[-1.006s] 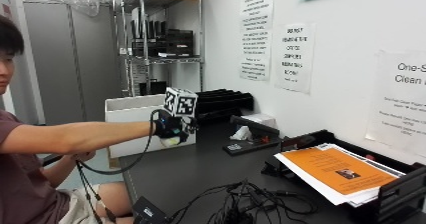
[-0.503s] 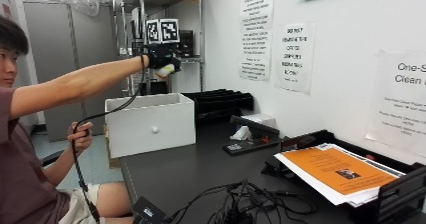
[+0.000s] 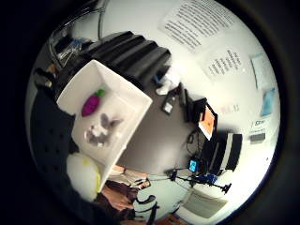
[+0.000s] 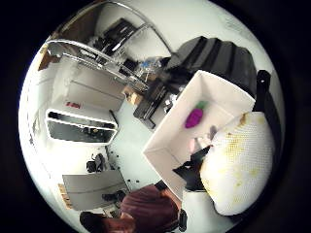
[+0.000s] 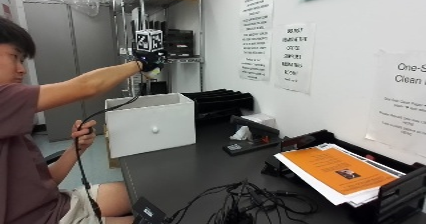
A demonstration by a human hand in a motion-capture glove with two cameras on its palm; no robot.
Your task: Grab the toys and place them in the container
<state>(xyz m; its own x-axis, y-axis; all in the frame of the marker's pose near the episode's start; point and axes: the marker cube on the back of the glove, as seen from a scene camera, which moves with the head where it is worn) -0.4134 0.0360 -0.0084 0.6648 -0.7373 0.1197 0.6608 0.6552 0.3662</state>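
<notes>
**Hand raised over box, holding toy**

Gloved right hand (image 5: 150, 63) curled round a white-and-yellow toy (image 4: 238, 165), held in the palm. Well below the hand: white box (image 5: 150, 124) on the dark worktop (image 5: 200, 169). Inside the box, under the hand: purple toy (image 3: 90, 103) and a grey-white toy (image 3: 103, 129) beside it. Beyond the box from the hand: black trays (image 5: 219, 101), then orange paper (image 5: 336, 169) far off along the worktop.
</notes>
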